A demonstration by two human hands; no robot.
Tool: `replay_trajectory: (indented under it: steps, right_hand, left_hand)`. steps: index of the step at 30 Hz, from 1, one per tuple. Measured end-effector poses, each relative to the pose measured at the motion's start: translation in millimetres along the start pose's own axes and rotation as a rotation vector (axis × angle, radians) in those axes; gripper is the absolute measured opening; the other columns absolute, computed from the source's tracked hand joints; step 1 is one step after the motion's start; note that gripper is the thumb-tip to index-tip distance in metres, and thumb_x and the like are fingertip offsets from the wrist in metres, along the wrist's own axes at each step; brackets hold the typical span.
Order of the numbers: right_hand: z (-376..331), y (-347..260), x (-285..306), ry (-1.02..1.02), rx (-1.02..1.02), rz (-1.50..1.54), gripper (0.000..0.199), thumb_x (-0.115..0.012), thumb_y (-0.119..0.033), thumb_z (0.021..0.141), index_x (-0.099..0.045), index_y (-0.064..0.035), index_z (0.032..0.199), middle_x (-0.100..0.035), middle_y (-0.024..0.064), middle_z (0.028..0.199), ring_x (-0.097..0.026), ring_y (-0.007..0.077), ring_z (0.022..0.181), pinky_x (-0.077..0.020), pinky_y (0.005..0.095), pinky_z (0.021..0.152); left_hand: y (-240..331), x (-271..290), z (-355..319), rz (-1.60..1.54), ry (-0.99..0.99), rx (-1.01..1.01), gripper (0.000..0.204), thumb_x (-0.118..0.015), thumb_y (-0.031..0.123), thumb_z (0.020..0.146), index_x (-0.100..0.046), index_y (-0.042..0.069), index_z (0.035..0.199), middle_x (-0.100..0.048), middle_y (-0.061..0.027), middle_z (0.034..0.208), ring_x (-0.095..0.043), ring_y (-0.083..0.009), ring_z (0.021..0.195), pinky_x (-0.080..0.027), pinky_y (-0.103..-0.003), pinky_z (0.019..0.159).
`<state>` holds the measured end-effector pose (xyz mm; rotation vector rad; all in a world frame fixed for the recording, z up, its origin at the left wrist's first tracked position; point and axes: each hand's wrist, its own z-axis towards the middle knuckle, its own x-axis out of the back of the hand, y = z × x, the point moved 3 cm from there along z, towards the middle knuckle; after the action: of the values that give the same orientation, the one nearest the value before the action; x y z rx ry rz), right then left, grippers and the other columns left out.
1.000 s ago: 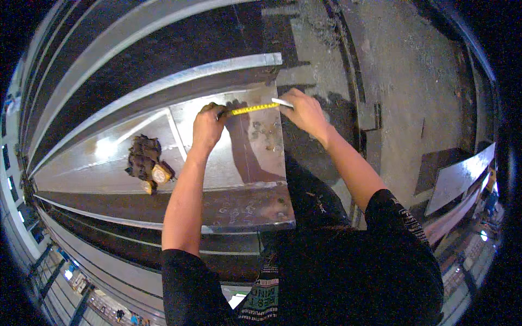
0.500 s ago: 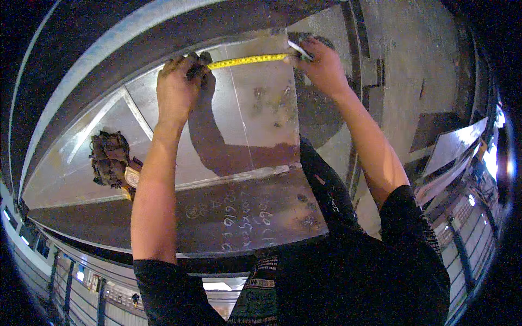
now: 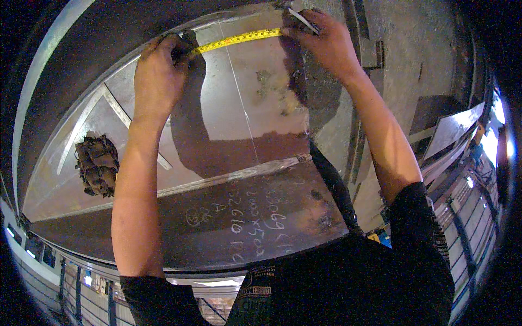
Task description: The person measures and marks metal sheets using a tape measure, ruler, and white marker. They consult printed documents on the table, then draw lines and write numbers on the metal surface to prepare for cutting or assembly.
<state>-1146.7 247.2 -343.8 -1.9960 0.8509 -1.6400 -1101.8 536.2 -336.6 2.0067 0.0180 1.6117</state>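
Note:
A yellow tape measure (image 3: pixel 239 39) stretches across the far part of a grey steel plate (image 3: pixel 228 103). My left hand (image 3: pixel 157 76) is closed round its left end, where something dark shows between the fingers. At the plate's right edge, my right hand (image 3: pixel 325 49) pinches the other end of the tape. A thin white stick (image 3: pixel 303 20), pen-like, also sits between the fingers of that hand; its exact kind is unclear. Under the tape, a fine straight line runs down the plate. Both hands cast dark shadows there.
Left of my left forearm lie a flat metal square (image 3: pixel 117 106) and a dark bunched glove-like bundle (image 3: pixel 97 165). A raised steel strip (image 3: pixel 234 176) crosses the plate, with chalk marks on the nearer surface. Flat sheets (image 3: pixel 454 130) lean at the right; railings stand below.
The view has shifted, so both hands and the tape appear higher in the picture. They keep roughly the same place on the plate. My left forearm now covers the bundle's light-coloured part.

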Motion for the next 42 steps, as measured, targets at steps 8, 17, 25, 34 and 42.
replay_trajectory:
  steps: [8,17,25,34,42]
  right_hand:
    - [-0.3,-26.3,11.3,-0.057,-0.094,0.067,0.032,-0.069,-0.02,0.086,-0.066,-0.001,0.112,-0.063,0.0166,0.109,-0.064,0.0335,0.101,-0.0494,0.0407,0.084]
    - [4.8,-18.6,7.0,-0.074,-0.089,0.016,0.03,-0.071,-0.021,0.085,-0.066,-0.0014,0.107,-0.062,0.0159,0.1,-0.064,0.0331,0.093,-0.0486,0.0407,0.078]
    - [5.0,-19.5,8.2,-0.061,-0.047,0.035,0.03,-0.071,-0.021,0.085,-0.066,0.0,0.106,-0.063,0.0153,0.1,-0.063,0.0312,0.093,-0.0484,0.0396,0.078]
    - [6.0,-19.5,8.9,-0.088,-0.064,0.073,0.028,-0.071,-0.019,0.085,-0.066,-0.0006,0.106,-0.062,0.0143,0.099,-0.063,0.0295,0.091,-0.0479,0.0383,0.078]
    - [1.0,-24.3,11.8,0.066,0.077,-0.018,0.03,-0.069,-0.019,0.084,-0.065,-0.0009,0.108,-0.063,0.0169,0.1,-0.062,0.0355,0.095,-0.0485,0.0425,0.081]
  left_hand:
    - [-6.6,-3.8,4.5,0.047,-0.054,0.021,0.025,-0.063,0.016,0.084,-0.063,0.002,0.105,-0.066,-0.021,0.101,-0.062,-0.0403,0.094,-0.051,-0.048,0.083]
    - [-8.7,-1.1,6.5,0.021,-0.069,-0.023,0.025,-0.065,0.017,0.084,-0.065,0.004,0.105,-0.067,-0.0183,0.1,-0.063,-0.0398,0.093,-0.051,-0.047,0.081]
    - [-10.1,-3.5,3.6,0.049,0.012,-0.031,0.028,-0.066,0.016,0.084,-0.065,0.005,0.11,-0.066,-0.0195,0.103,-0.063,-0.0393,0.096,-0.051,-0.046,0.082]
    - [-9.2,-0.1,7.0,-0.02,-0.132,0.06,0.031,-0.068,0.02,0.083,-0.066,0.006,0.11,-0.066,-0.019,0.104,-0.062,-0.0398,0.098,-0.05,-0.045,0.084]
    - [-8.2,-5.2,5.5,0.042,-0.027,0.01,0.03,-0.07,0.016,0.081,-0.066,0.004,0.109,-0.065,-0.02,0.109,-0.062,-0.0392,0.098,-0.051,-0.045,0.085]
